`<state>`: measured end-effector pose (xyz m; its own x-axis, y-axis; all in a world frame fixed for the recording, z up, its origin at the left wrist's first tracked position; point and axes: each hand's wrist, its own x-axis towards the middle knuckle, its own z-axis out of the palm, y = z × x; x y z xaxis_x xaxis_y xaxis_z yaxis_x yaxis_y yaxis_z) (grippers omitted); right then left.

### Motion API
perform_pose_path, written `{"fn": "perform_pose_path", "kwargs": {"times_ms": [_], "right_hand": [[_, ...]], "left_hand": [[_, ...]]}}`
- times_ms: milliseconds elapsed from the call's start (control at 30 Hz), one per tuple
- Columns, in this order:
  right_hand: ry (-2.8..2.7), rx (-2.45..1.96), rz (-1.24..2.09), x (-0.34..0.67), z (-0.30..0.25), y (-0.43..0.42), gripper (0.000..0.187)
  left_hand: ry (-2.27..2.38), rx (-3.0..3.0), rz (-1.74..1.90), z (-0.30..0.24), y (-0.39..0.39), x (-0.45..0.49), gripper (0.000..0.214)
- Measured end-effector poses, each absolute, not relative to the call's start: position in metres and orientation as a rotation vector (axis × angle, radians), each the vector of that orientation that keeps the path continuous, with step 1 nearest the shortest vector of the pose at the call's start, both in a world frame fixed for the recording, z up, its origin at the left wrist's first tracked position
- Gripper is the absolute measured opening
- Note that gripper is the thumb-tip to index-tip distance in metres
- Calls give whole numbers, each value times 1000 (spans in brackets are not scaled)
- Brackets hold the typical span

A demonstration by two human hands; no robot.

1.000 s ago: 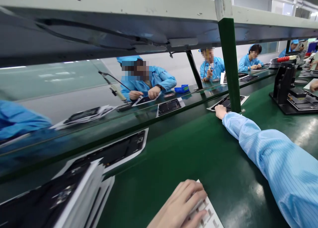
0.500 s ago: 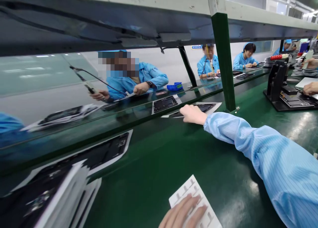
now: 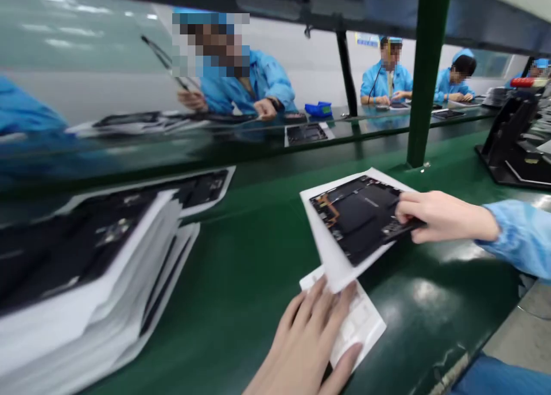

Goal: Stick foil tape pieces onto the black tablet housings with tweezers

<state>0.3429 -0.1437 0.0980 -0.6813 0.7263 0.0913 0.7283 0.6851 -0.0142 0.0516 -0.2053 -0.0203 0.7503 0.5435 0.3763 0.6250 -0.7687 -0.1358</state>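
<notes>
My right hand (image 3: pixel 430 214) grips the near right edge of a black tablet housing (image 3: pixel 359 211), which lies on a white paper sheet (image 3: pixel 340 268). Housing and sheet are tilted above the green bench, and an orange flex strip shows at the housing's left end. Below the sheet, my left hand (image 3: pixel 310 332) lies with fingers spread on a white sticker sheet (image 3: pixel 365 326). A corner of the paper hangs over that sheet near my fingertips; whether they touch is unclear.
At left stands a stack of paper sheets and black housings (image 3: pixel 142 268), another housing (image 3: pixel 206 188) behind it. A green post (image 3: pixel 424 96) rises from the bench (image 3: pixel 241 280). A black fixture (image 3: pixel 508 136) stands at right. Co-workers in blue (image 3: pixel 267 79) sit across.
My right hand has drawn the housing and its paper from near the divider toward me. My left hand stays on the sticker sheet. The view has tilted down.
</notes>
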Motion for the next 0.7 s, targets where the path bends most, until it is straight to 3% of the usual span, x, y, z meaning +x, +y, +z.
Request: {"fn": "perform_pose_path", "kwargs": {"times_ms": [267, 367, 500, 633, 700], "right_hand": [[-2565, -1337, 275, 424, 36, -245, 23], [-2532, -1328, 433, 430, 40, -252, 27], [-2370, -1133, 581, 407, 62, -232, 17], [-2029, -1190, 963, 350, 76, -204, 50], [-1965, -1228, 1272, 318, 75, -193, 56]], "left_hand": [[-1192, -2823, -630, -10, -218, 68, 53], [-1180, -2883, -652, -5, -214, 68, 52], [-1117, -2989, -457, 2, -209, 67, 59], [-1063, -3045, -316, 6, -206, 66, 75], [-1061, -3049, -331, 7, -207, 67, 83]]}}
